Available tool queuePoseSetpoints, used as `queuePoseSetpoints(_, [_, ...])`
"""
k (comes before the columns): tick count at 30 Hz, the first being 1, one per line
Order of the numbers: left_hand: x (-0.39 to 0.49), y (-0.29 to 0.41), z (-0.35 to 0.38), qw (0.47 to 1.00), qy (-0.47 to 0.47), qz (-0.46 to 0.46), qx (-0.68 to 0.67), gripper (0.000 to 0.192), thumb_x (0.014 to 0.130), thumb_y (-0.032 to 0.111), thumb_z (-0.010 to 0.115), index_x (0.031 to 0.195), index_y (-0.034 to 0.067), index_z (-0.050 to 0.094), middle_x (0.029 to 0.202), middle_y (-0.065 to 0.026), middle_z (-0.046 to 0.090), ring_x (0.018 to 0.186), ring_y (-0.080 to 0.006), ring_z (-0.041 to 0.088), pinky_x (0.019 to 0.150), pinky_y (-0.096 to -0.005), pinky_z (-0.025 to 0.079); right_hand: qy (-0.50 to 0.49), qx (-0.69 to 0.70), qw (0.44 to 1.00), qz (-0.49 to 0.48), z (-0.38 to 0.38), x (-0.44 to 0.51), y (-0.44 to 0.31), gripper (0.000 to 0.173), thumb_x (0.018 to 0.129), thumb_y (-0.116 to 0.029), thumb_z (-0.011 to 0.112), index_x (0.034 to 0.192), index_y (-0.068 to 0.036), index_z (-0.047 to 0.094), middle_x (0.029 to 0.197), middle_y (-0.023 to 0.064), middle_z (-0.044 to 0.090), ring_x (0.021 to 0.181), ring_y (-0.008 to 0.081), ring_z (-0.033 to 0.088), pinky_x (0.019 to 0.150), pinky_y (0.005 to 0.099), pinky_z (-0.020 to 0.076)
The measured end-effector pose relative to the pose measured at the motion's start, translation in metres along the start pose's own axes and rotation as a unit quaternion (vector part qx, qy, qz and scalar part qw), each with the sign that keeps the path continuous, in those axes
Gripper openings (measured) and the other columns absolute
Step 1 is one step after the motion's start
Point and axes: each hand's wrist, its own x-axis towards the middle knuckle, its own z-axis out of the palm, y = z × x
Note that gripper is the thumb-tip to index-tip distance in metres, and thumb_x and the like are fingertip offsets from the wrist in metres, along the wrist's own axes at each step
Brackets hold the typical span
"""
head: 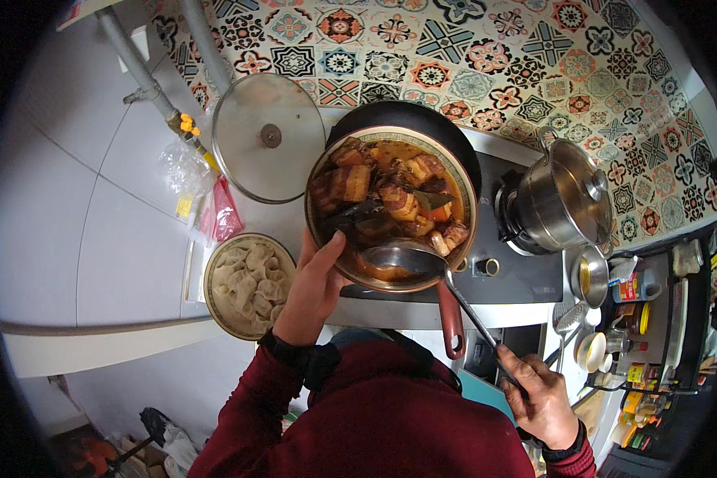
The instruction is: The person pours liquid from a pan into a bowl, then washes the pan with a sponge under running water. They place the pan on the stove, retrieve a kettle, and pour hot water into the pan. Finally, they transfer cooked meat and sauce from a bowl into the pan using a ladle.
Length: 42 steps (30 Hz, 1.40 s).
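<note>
My left hand (315, 285) grips the near left rim of a patterned bowl (472, 197), thumb over the edge. Chunks of braised pork belly (399, 202) fill it, with brown broth, a dark leaf and an orange piece among them. Around the handle of a metal ladle (471, 313) my right hand (536, 391) is closed. The ladle's head (401, 257) rests within the bowl at the near side, over the broth. Behind and partly under the bowl sits a black pan (406, 113); a reddish-brown handle (451, 322) sticks out towards me.
Left of the bowl stands a plate of dumplings (254, 284). A glass lid (269, 137) leans upright behind it, near a grey pipe (137, 66). On the right burner is a lidded steel pot (552, 197). Beyond it are a steel bowl (594, 275) and a rack of bottles (633, 322).
</note>
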Motion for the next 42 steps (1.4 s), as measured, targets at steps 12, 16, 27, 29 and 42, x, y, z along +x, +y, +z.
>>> queuePoseSetpoints(12, [0.014, 0.002, 0.011, 1.0, 0.013, 0.023, -0.007, 0.053, 0.097, 0.007, 0.048, 0.144, 0.012, 0.024, 0.137, -0.012, 0.044, 0.124, -0.0267, 0.05, 0.095, -0.0437, 0.051, 0.002, -0.091, 0.996, -0.013, 0.004, 0.022, 0.002, 0.054, 0.077, 0.005, 0.065, 0.129, -0.006, 0.055, 0.082, 0.0126, 0.055, 0.061, 0.0285, 0.061, 0.055, 0.0371, 0.0526])
queuePoseSetpoints(16, [0.022, 0.002, 0.007, 1.0, 0.002, 0.031, 0.006, 0.054, 0.097, 0.007, 0.048, 0.145, 0.012, 0.023, 0.138, -0.0122, 0.043, 0.126, -0.0267, 0.048, 0.097, -0.0449, 0.049, 0.026, -0.101, 0.993, -0.054, 0.005, 0.027, 0.004, 0.062, 0.077, 0.001, 0.064, 0.136, -0.011, 0.051, 0.075, 0.0124, 0.052, 0.053, 0.0272, 0.057, 0.048, 0.0375, 0.0508])
queuePoseSetpoints(27, [0.039, 0.008, 0.005, 0.998, 0.003, 0.044, 0.046, 0.049, 0.098, 0.01, 0.048, 0.141, 0.012, 0.024, 0.136, -0.0125, 0.043, 0.122, -0.0276, 0.051, 0.092, -0.0473, 0.053, -0.054, 0.015, 0.998, 0.036, -0.015, 0.064, -0.009, 0.053, 0.081, 0.006, 0.061, 0.132, -0.007, 0.053, 0.097, 0.0174, 0.064, 0.075, 0.0289, 0.067, 0.066, 0.0338, 0.0536])
queuePoseSetpoints(29, [0.041, 0.008, 0.005, 0.997, 0.01, 0.045, 0.059, 0.05, 0.098, 0.011, 0.048, 0.141, 0.012, 0.024, 0.136, -0.0125, 0.043, 0.121, -0.0272, 0.051, 0.091, -0.0473, 0.054, -0.058, 0.042, 0.997, 0.012, -0.021, 0.074, -0.008, 0.053, 0.079, 0.004, 0.062, 0.131, -0.005, 0.053, 0.104, 0.0191, 0.064, 0.084, 0.0348, 0.066, 0.074, 0.0382, 0.0561])
queuePoseSetpoints(42, [0.048, 0.013, 0.0, 0.998, 0.024, 0.023, 0.056, 0.052, 0.098, 0.015, 0.049, 0.143, 0.016, 0.022, 0.139, -0.0117, 0.041, 0.124, -0.0272, 0.049, 0.094, -0.0534, 0.05, -0.215, 0.416, 0.841, 0.27, -0.068, 0.118, 0.011, 0.047, 0.094, -0.002, 0.054, 0.14, -0.009, 0.045, 0.076, 0.0008, 0.054, 0.057, 0.0052, 0.042, 0.047, 0.0203, 0.0351])
